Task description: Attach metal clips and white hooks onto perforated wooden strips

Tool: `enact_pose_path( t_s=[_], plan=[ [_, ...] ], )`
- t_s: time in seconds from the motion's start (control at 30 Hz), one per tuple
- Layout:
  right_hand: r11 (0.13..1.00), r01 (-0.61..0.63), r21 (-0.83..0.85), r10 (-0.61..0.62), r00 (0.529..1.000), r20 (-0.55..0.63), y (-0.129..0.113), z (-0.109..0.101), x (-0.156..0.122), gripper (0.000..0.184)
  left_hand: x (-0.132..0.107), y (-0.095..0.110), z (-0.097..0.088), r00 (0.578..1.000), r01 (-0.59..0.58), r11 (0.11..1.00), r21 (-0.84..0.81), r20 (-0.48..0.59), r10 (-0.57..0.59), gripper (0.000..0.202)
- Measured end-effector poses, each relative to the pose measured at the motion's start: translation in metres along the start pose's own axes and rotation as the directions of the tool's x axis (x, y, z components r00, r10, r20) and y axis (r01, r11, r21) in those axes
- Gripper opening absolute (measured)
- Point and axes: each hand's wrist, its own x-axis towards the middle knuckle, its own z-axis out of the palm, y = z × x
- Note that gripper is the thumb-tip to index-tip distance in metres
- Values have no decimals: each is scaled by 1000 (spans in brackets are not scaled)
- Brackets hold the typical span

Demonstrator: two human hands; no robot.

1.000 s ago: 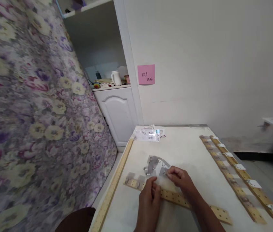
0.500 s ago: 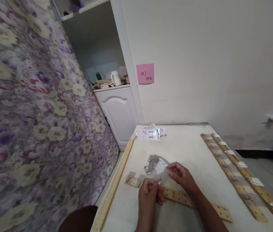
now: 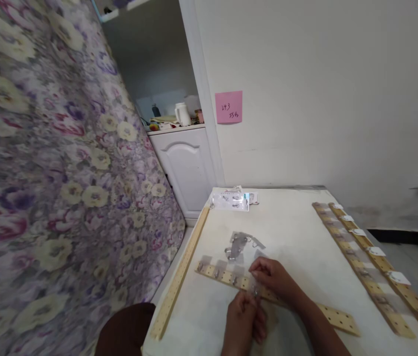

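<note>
A wooden strip with rows of holes (image 3: 327, 315) lies across the near part of the white table (image 3: 294, 232). Small clear bags with metal bits hang on its left end (image 3: 216, 269). My left hand (image 3: 244, 319) and my right hand (image 3: 273, 279) meet over the strip's middle. Both pinch one small clear bag (image 3: 256, 290) right at the strip. A loose pile of the same clear bags (image 3: 240, 244) lies just beyond the strip.
Two more holed strips with white tags (image 3: 370, 264) run along the table's right side. Another plain strip (image 3: 181, 274) lies on the left edge. A packet (image 3: 231, 200) sits at the far edge. A flowered mattress (image 3: 57, 173) leans at left; a pink note (image 3: 229, 106) hangs on the wall.
Both hands drew back from the loose pile toward me, carrying a clear bag down to the strip. One more bag now hangs on the strip's left end.
</note>
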Motion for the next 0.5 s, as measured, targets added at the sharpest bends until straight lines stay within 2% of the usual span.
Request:
enact_pose_path(
  t_s=[0.13, 0.27, 0.5],
  plan=[
    [987, 16, -158, -17, 1000, -3, 4, 3, 0, 10, 1, -5, -5, 999, 33, 999, 15, -13, -33, 35],
    [967, -8, -254, -1, 999, -39, 7, 2, -1, 12, 3, -1, -3, 996, 87, 994, -65, -28, -89, 35],
    [939, -62, -337, 39, 996, -75, 10, 4, 3, 12, 8, -2, -4, 985, 166, 977, -131, -33, -172, 38]
  ],
)
